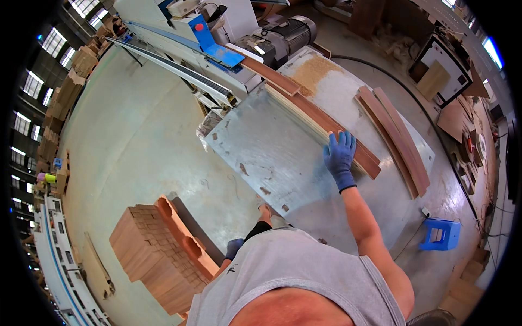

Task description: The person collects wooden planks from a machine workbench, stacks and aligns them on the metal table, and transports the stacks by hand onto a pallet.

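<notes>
On metal table (244, 138): right hand (340, 157) over brown strips (318, 115), fingers spread; upper strip (272, 77) under blue guard (224, 54). Looks mid-run; curved strips (392, 141) apart, done or waiting unclear. Left hand (234, 248): can't tell grip.

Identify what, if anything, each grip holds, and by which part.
The right grip rests on the brown board toward its near end; whether it clasps the edges cannot be told. No object shows in the left grip.
</notes>
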Demonstrator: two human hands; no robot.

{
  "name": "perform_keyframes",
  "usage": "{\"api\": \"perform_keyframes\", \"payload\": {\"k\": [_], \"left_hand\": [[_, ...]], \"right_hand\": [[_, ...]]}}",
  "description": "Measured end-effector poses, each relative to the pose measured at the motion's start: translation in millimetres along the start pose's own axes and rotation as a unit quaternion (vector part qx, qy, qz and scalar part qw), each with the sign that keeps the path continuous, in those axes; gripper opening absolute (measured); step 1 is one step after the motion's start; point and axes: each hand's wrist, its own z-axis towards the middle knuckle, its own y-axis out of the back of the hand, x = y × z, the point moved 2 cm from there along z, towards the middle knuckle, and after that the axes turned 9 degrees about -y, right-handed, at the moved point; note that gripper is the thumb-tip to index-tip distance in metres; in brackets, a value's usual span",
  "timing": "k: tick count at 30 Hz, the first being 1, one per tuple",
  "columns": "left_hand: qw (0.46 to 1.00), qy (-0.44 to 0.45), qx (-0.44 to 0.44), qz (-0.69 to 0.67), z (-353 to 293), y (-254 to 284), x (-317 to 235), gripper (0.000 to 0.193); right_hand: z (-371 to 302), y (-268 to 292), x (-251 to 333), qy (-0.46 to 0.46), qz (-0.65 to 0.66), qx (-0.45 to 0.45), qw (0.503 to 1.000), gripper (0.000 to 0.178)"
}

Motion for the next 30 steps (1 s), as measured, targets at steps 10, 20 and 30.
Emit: {"api": "perform_keyframes", "payload": {"k": [10, 20, 30], "left_hand": [[0.741, 0.435, -0.052, -0.509, 52, 55, -7, 0.026], [0.766, 0.422, -0.014, -0.485, 88, 59, -7, 0.034], [0.789, 0.398, -0.023, -0.467, 98, 36, 0, 0.029]], "right_hand": [[32, -28, -55, -0.052, -0.036, 0.142, 0.988, 0.059], [52, -40, -55, -0.010, 0.018, 0.104, 0.994, 0.060], [84, -43, -43, -0.030, 0.043, 0.175, 0.983, 0.062]]}}
